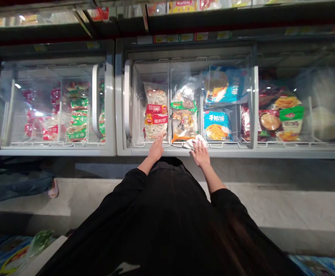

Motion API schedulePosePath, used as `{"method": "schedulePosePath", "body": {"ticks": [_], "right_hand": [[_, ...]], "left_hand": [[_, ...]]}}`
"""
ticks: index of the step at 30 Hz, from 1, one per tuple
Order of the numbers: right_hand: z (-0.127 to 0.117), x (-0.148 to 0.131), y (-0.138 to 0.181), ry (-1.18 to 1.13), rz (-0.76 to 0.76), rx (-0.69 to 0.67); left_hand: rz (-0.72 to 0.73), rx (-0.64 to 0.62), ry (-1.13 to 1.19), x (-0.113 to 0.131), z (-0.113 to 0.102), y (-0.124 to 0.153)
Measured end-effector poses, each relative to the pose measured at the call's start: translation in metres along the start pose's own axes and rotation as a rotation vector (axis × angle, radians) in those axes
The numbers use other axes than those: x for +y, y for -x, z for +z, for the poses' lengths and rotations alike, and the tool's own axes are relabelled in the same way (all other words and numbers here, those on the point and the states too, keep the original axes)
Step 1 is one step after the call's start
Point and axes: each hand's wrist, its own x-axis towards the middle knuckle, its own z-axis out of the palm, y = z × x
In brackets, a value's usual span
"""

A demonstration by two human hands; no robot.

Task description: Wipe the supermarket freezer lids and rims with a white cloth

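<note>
My left hand [156, 149] rests on the front rim of a chest freezer [227, 153], its fingers stretched out flat and holding nothing. Beneath my right hand [201, 154] is a crumpled white cloth [190, 143], pressed on the same rim with the fingers over it. Just beyond my left hand lie clear bags with red labels [156, 115]. Past the cloth sit bags of pale food with green and orange print [183, 122]. To the right are blue food packets [217, 125]. Wire dividers separate these stacks.
A glass lid with a white handle [128, 99] stands left of the bags. Another freezer section with red and green packets [77, 115] adjoins on the left. Shelves [184, 6] hang above. At lower left, a person's leg and shoe [53, 188] show on the floor.
</note>
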Motion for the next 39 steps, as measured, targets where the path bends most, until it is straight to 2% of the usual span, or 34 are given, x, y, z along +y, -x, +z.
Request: {"method": "schedulePosePath", "body": {"ticks": [3, 4, 6, 9, 13, 15, 16, 18, 21, 24, 27, 30, 32, 35, 37, 39], "right_hand": [[-0.016, 0.052, 0.005, -0.026, 0.233, 0.009], [-0.019, 0.059, 0.004, -0.036, 0.282, 0.015], [-0.017, 0.051, -0.004, -0.053, 0.329, 0.028], [-0.001, -0.004, -0.022, -0.062, 0.265, 0.042], [0.024, -0.094, -0.040, -0.040, -0.044, 0.051], [0.027, -0.117, -0.042, -0.028, -0.204, 0.060], [0.025, -0.119, -0.042, -0.023, -0.269, 0.064], [0.016, -0.104, -0.043, -0.014, -0.342, 0.071], [-0.002, -0.043, -0.040, 0.000, -0.283, 0.112], [-0.019, 0.044, -0.028, -0.010, -0.001, 0.159], [-0.039, 0.130, -0.010, -0.041, 0.283, 0.185], [-0.056, 0.188, 0.002, -0.064, 0.394, 0.200], [-0.060, 0.200, 0.003, -0.078, 0.413, 0.209], [-0.054, 0.177, -0.007, -0.078, 0.292, 0.206], [-0.044, 0.146, -0.013, -0.070, 0.071, 0.167], [-0.034, 0.115, -0.017, -0.064, -0.212, 0.104]], "left_hand": [[0.052, -0.017, 0.006, 0.010, -0.001, -0.011], [0.067, -0.020, 0.007, 0.012, -0.002, -0.013], [0.086, -0.024, 0.007, 0.014, -0.005, -0.018], [0.093, -0.038, 0.008, 0.013, -0.008, -0.022], [0.079, -0.033, 0.005, 0.007, -0.011, -0.024], [0.059, -0.018, -0.007, 0.003, -0.015, -0.024], [0.049, -0.013, -0.016, 0.002, -0.017, -0.024], [0.034, -0.007, -0.038, -0.001, -0.021, -0.024], [0.016, -0.004, -0.065, 0.001, -0.023, -0.028], [-0.004, -0.002, -0.077, 0.013, -0.018, -0.036], [-0.020, 0.005, -0.079, 0.036, -0.003, -0.045], [-0.022, 0.008, -0.083, 0.066, 0.016, -0.050], [-0.014, 0.003, -0.088, 0.087, 0.030, -0.053], [-0.006, -0.001, -0.094, 0.117, 0.049, -0.058], [-0.008, 0.004, -0.097, 0.135, 0.061, -0.062], [-0.012, 0.008, -0.101, 0.150, 0.071, -0.065]]}}
